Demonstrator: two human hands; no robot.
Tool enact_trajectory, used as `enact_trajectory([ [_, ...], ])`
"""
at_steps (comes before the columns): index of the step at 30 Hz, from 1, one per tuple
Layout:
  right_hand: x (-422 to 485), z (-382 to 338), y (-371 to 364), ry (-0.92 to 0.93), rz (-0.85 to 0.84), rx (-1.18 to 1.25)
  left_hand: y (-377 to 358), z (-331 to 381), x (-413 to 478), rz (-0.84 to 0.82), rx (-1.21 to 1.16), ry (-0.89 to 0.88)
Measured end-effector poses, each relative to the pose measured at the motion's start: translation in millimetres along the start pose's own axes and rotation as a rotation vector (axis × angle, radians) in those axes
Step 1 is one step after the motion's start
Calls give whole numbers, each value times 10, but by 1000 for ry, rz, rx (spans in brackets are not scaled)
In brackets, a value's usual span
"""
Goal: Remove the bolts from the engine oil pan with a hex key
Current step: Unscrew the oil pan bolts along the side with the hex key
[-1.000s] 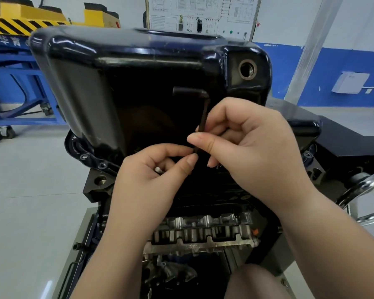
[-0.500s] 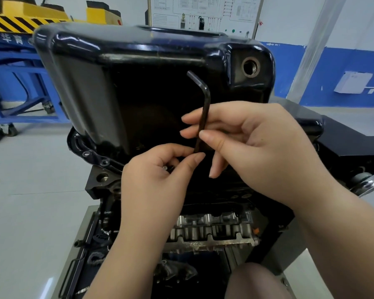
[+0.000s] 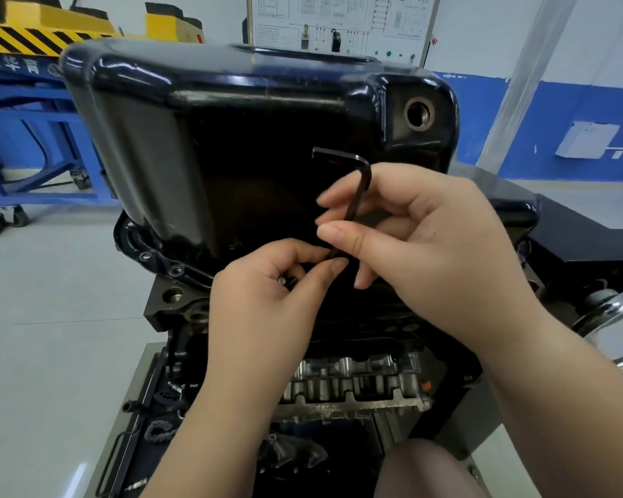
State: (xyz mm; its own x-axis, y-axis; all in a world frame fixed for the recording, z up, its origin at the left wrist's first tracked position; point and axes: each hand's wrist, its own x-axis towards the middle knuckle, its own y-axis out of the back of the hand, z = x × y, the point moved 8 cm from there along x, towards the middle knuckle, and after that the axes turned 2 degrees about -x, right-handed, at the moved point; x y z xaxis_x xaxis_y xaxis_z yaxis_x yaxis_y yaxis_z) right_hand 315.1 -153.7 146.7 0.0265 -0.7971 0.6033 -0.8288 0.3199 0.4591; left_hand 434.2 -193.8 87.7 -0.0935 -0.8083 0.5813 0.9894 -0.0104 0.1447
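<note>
A glossy black engine oil pan (image 3: 209, 145) fills the upper middle of the head view, with an open drain hole (image 3: 418, 113) at its upper right. My right hand (image 3: 428, 242) pinches the long shaft of a black L-shaped hex key (image 3: 356, 190), whose short arm points left above my fingers. Below it, my left hand (image 3: 267, 303) pinches the lower end of the key and keeps a small silver-tipped bolt (image 3: 283, 281) in its curled fingers. The key's tip and the bolt it sits in are hidden behind my fingers. Bolt holes show along the pan flange (image 3: 161, 262) at the left.
Exposed engine parts (image 3: 353, 386) lie below my hands on a stand. A chrome handwheel (image 3: 612, 318) curves in at the right. A blue and yellow frame (image 3: 33, 102) stands at the back left, a wiring board (image 3: 339, 23) behind the pan, and grey floor to the left.
The hex key has turned: its short arm swung from pointing up-left back to pointing left, as my right fingers twirled the shaft. My left hand stayed at the key's lower end.
</note>
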Motion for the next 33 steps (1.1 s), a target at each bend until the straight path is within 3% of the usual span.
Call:
enact_trajectory([
  [4,2,-15,-32,-26,-125,90,-7,-51,17,-20,-26,43],
  [13,36,-15,1,-21,30,-1,16,-8,-5,3,-6,-2],
  [19,9,-24,-41,-41,-120,72,44,-21,11,7,-12,12],
  [30,23,1,35,-22,52,-13,20,15,3,-9,29,-22],
  [33,9,-2,13,-20,28,-37,7,6,0,-13,30,-11],
])
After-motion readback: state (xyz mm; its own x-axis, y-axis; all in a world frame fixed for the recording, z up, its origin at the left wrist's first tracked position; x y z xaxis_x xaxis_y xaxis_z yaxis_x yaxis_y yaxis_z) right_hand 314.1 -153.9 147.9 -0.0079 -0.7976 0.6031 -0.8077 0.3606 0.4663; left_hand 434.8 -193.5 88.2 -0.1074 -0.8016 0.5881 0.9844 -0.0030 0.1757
